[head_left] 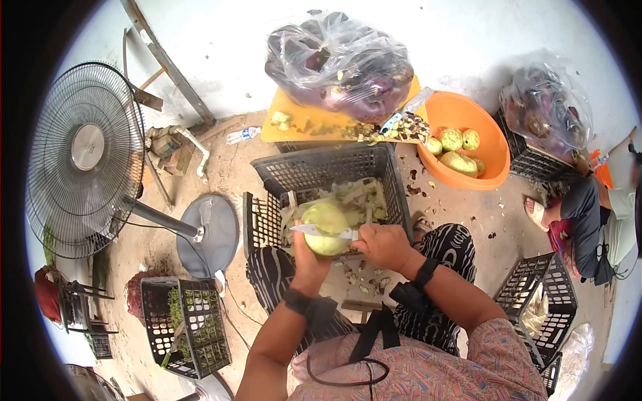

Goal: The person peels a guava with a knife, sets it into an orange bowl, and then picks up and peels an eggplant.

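A pale green peeled vegetable point(325, 244) rests in my left hand point(309, 262), whose fingers are wrapped round its left side. My right hand point(388, 246) is closed on the handle of a knife point(326, 232), and the blade lies across the vegetable, pointing left. Both hands are above the near edge of a black crate point(328, 160) that holds pale peelings point(366, 194). Part of the vegetable is hidden behind the blade, and its upper part is blurred.
An orange board point(281, 123) carries a bag of purple vegetables point(341, 67). Right of it is an orange basin point(495, 154) with several peeled vegetables. A fan point(87, 147) stands left, a crate of greens point(200, 327) lower left. Another person point(582, 220) sits at right.
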Action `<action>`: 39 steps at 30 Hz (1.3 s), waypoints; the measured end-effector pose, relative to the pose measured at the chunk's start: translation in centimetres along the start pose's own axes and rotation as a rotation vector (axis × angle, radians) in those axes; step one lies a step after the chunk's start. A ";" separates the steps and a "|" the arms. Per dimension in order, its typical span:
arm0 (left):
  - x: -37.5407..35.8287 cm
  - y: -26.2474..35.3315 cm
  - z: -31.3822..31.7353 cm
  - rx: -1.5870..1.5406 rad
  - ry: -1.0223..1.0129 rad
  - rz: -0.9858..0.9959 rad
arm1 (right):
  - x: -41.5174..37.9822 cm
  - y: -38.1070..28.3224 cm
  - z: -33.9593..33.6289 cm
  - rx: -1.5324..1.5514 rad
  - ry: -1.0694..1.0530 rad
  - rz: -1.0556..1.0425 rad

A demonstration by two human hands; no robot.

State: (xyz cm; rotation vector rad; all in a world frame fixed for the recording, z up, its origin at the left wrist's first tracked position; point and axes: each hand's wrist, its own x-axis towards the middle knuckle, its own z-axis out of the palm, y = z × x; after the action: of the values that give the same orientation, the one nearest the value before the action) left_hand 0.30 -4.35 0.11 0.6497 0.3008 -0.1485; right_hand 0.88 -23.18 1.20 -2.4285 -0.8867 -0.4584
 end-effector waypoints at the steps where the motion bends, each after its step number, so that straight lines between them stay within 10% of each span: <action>1: -0.1 0.3 -0.3 0.007 -0.074 -0.083 | 0.0 0.2 -0.2 0.000 0.000 -0.001; 39: -0.7 0.7 -0.5 -0.009 -0.095 0.041 | -1.0 1.5 -1.3 0.084 -0.019 0.135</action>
State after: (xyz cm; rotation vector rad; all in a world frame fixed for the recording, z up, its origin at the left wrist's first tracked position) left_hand -0.31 -3.46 0.35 0.6370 0.1961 -0.1383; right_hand 0.96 -25.38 1.30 -2.4007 -0.7289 -0.3418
